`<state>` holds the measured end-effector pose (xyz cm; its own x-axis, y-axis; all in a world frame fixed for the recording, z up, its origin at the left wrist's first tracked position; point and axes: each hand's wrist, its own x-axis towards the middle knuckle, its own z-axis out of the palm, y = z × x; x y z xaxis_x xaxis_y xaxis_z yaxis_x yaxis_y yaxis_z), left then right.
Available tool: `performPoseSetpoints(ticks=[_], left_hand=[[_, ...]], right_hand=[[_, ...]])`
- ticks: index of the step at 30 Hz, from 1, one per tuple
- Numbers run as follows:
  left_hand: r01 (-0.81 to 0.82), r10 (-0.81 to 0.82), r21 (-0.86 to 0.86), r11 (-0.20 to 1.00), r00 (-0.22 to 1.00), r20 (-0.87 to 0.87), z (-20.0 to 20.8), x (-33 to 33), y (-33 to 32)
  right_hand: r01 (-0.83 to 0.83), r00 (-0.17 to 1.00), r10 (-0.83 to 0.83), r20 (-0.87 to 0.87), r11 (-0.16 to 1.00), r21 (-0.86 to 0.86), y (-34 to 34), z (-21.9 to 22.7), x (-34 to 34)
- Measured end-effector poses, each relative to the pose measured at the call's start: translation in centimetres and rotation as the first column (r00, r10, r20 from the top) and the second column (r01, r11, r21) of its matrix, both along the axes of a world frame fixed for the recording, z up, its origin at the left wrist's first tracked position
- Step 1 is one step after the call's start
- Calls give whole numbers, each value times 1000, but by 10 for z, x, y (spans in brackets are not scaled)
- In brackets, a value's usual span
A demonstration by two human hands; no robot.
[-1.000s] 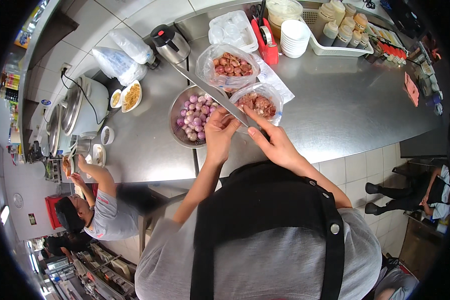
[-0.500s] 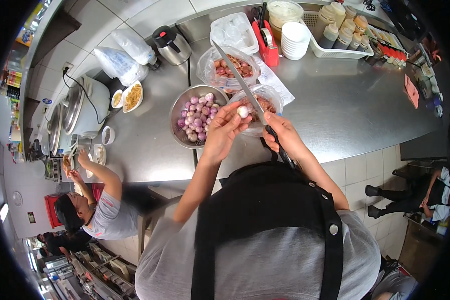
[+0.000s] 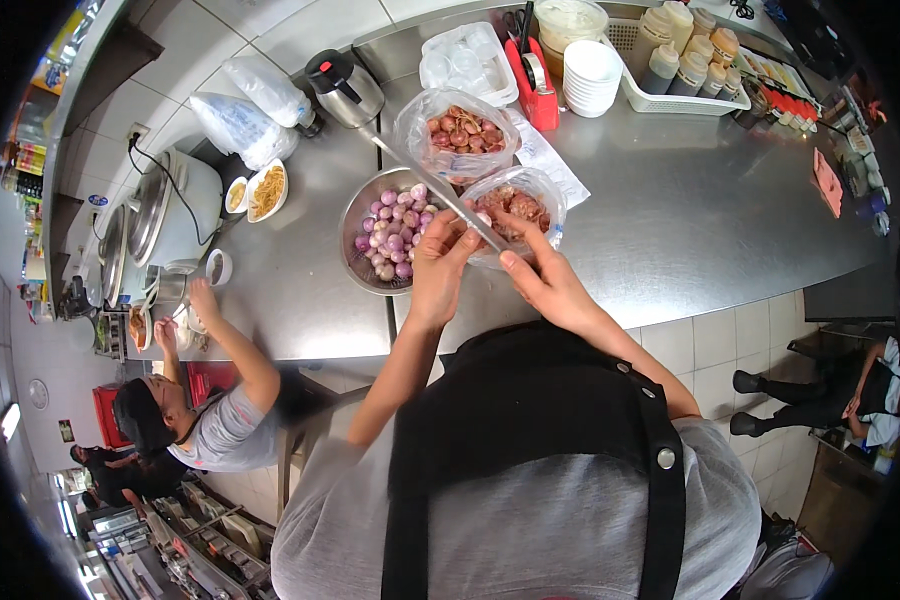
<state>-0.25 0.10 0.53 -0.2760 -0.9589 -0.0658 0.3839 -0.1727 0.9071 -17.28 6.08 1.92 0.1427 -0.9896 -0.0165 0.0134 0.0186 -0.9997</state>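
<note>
My left hand (image 3: pixel 438 268) pinches a peeled shallot (image 3: pixel 484 217), mostly hidden behind fingers and blade. In my right hand (image 3: pixel 552 285) is a long kitchen knife (image 3: pixel 425 178), its blade slanting up and left across the shallot. The handle is hidden under my fingers. Just left of my left hand, a metal bowl (image 3: pixel 349 258) holds many peeled purple-white shallots (image 3: pixel 394 235). Beyond the blade, a clear plastic bag (image 3: pixel 410 128) contains unpeeled reddish shallots (image 3: pixel 465 130). Right behind my hands, a second plastic bag (image 3: pixel 553 190) holds reddish-brown skins (image 3: pixel 523 205).
On the steel counter (image 3: pixel 670 210) stand a thermos jug (image 3: pixel 346 90), a red tape dispenser (image 3: pixel 538 95), stacked white bowls (image 3: pixel 590 80) and a basket of squeeze bottles (image 3: pixel 685 100). At the left, a co-worker (image 3: pixel 225 425) handles food beside large cookers (image 3: pixel 180 195).
The knife has swung left, its tip now toward the thermos jug and its blade across the shallot. My right hand has come closer to my left. The co-worker's arms have shifted.
</note>
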Motion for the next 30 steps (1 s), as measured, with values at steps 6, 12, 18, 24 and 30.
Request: performPoseSetpoints(ticks=[6,12,18,24,30], left_hand=[[2,-3,6,1000,999,44,-5,1,0],[70,-70,6,998,994,86,-9,5,-1],[139,-140,19,990,988,72,-13,9,-4],[248,-243,55,967,967,-81,-11,22,-11],[264,-246,62,963,946,-211,-1,27,-13]], right_hand=[[18,967,-59,-249,986,-167,-1,-9,4],[-72,977,34,210,982,177,-2,-4,-2],[-122,918,8,397,957,262,-7,-10,-9],[3,939,-103,327,956,293,-14,-17,-20],[13,981,-71,179,952,305,-15,-15,-25]])
